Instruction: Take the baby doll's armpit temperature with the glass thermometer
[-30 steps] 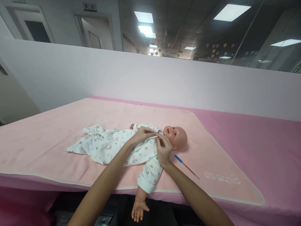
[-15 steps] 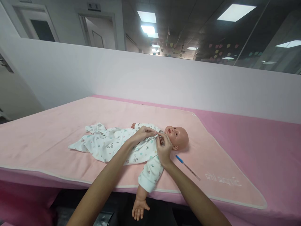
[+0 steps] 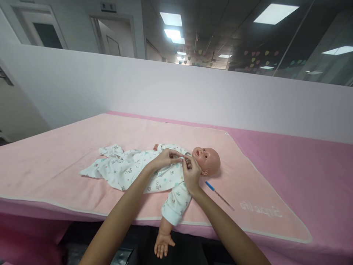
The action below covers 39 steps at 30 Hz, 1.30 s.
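A baby doll (image 3: 207,160) lies on its back on a pale pink blanket (image 3: 82,147), head to the right, dressed in a white printed romper (image 3: 129,170). My left hand (image 3: 164,158) pinches the romper's collar edge at the doll's chest. Facing it, my right hand (image 3: 191,173) pinches the same collar just below the doll's chin. The fingertips of both hands meet there. One bare doll arm (image 3: 163,240) hangs over the table's front edge.
A thin thermometer with a blue end (image 3: 219,195) lies on the blanket right of my right wrist. The blanket covers a deeper pink table (image 3: 303,165). A white partition wall (image 3: 176,92) runs behind it.
Both hands stay at the collar; the fingertips have drawn slightly closer together. The view has shifted only a little.
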Motion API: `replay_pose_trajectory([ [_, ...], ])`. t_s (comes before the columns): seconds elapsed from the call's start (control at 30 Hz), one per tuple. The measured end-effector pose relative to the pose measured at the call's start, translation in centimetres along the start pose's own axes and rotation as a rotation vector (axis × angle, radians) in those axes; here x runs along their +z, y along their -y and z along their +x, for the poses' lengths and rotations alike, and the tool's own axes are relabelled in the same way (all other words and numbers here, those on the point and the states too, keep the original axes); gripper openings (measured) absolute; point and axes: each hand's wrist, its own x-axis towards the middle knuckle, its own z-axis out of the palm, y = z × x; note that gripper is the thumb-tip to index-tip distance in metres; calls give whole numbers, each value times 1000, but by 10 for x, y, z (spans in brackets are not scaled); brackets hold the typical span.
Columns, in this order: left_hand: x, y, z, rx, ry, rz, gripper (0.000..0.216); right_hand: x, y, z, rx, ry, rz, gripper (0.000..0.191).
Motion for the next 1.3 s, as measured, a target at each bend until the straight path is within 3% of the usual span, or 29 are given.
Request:
replay_pose_trajectory([
  [0.23, 1, -1, 0, 56, 17, -35, 29, -1, 2, 0, -22, 33, -10, 19],
  [0.57, -1, 5, 1, -18, -26, -61, 28, 0, -2, 3, -93, 57, -58, 21],
  [0.83, -2, 1, 1, 15, 93, -63, 27, 1, -5, 1, -74, 66, -34, 18],
  [0.97, -1, 1, 0, 4, 76, -57, 25, 1, -5, 1, -52, 61, -40, 18],
  [1.3, 0, 5, 0, 2, 84, -267, 26, 1, -1, 2, -89, 81, 4, 21],
])
